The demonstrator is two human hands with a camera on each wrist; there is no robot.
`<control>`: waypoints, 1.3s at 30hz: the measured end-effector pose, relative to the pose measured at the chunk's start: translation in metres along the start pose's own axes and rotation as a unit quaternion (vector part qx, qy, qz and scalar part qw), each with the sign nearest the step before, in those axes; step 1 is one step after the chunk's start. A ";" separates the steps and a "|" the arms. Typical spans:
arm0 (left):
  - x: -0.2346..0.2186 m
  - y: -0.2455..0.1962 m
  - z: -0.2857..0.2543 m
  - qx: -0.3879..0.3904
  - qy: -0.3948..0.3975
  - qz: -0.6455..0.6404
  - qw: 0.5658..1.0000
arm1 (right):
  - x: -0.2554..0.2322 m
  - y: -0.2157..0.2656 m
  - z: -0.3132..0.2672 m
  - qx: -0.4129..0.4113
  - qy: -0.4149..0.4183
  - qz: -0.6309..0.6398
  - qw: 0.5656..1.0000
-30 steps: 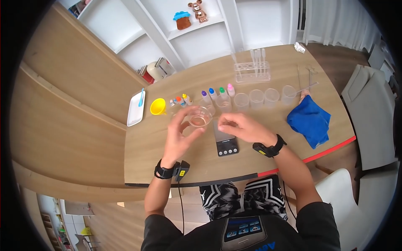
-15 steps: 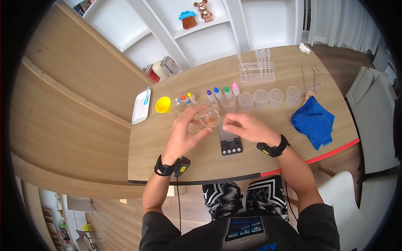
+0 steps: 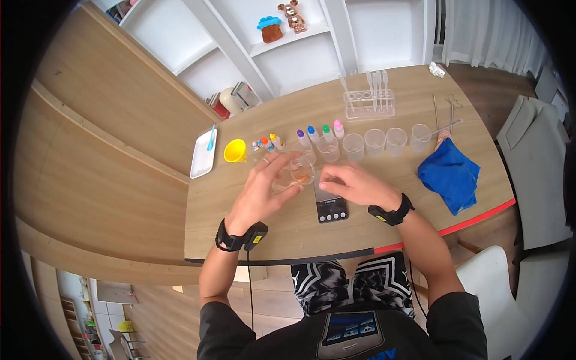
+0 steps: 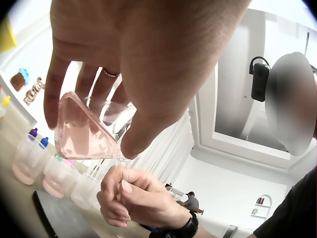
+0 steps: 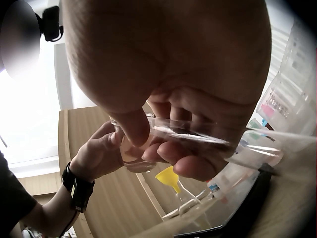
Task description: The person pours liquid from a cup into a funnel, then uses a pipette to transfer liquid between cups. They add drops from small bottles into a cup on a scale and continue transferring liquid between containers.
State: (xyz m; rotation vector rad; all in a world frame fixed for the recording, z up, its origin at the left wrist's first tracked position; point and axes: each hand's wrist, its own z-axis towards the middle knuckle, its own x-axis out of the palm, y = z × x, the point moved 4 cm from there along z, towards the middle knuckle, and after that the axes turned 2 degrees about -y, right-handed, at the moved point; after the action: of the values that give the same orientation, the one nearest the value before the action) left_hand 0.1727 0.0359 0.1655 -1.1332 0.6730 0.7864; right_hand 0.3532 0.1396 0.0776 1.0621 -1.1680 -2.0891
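My left hand point(image 3: 258, 192) holds a clear plastic cup point(image 4: 81, 131) between thumb and fingers. The cup is tilted toward my right hand point(image 3: 360, 186), and liquid has gathered along its lower side in the left wrist view. In the right wrist view, my curled fingers and thumb grip a clear test tube point(image 5: 198, 136). Its mouth end lies close to the cup's rim, and the tube is hard to make out in the head view. Beneath my right hand lies a digital scale point(image 3: 332, 211), its plate partly covered by that hand.
Several clear cups point(image 3: 375, 141) and coloured-cap bottles point(image 3: 312, 135) line the table behind my hands. A tube rack point(image 3: 370, 108) stands farther back. To the left are a yellow funnel point(image 3: 234, 150) and white tray point(image 3: 203, 157); a blue cloth point(image 3: 450, 174) lies right.
The cup in my left hand has tipped further toward my right hand and come closer to it. My right hand keeps almost the same pose; the head view has shifted slightly.
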 end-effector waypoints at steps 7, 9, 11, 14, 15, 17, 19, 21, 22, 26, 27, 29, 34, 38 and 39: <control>-0.002 -0.004 0.001 0.001 0.006 0.015 1.000 | 0.000 0.000 0.000 0.010 0.009 -0.013 1.000; -0.001 -0.003 0.002 0.004 0.006 0.018 1.000 | 0.000 0.001 0.000 0.017 0.011 -0.016 1.000; -0.001 -0.002 0.002 0.010 0.005 0.022 1.000 | -0.001 0.002 0.000 0.016 0.010 -0.015 1.000; -0.001 -0.002 0.002 0.014 0.008 0.037 0.999 | -0.001 0.002 -0.001 0.037 0.023 -0.018 0.999; -0.001 -0.002 0.002 0.013 0.010 0.037 0.999 | -0.001 0.001 -0.001 0.047 0.030 -0.020 0.998; -0.002 -0.005 0.002 0.011 0.012 0.037 0.999 | -0.001 0.001 -0.001 0.048 0.031 -0.021 0.998; -0.002 -0.006 0.002 0.008 0.013 0.041 0.999 | 0.000 -0.001 0.000 0.038 0.024 -0.021 0.999; -0.002 -0.006 0.002 0.007 0.014 0.044 0.999 | 0.001 -0.003 0.000 0.016 0.011 -0.019 1.000; -0.002 -0.006 0.002 0.007 0.015 0.045 0.999 | 0.001 -0.003 0.000 0.016 0.011 -0.018 1.000; -0.002 -0.005 0.002 0.005 0.018 0.042 0.999 | 0.002 -0.004 0.000 0.012 0.008 -0.011 1.000; -0.002 -0.005 0.002 0.006 0.018 0.044 0.999 | 0.002 -0.005 0.000 0.010 0.007 -0.009 1.000; -0.002 -0.006 0.002 0.009 0.019 0.046 0.999 | 0.002 -0.005 0.000 0.016 0.011 -0.010 1.000; -0.002 -0.005 0.002 0.016 0.017 0.052 0.998 | 0.002 -0.004 0.000 0.019 0.011 -0.010 1.000; -0.001 -0.003 0.001 0.016 0.016 0.054 0.998 | 0.001 -0.003 0.000 0.032 0.021 -0.012 0.999; -0.001 -0.003 0.001 0.014 0.017 0.055 0.998 | 0.001 -0.002 0.000 0.035 0.023 -0.014 0.999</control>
State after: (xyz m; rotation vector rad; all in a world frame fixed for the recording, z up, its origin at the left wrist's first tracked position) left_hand 0.1745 0.0360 0.1680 -1.0941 0.7778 0.8489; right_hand 0.3522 0.1398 0.0749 1.1592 -1.2180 -2.0463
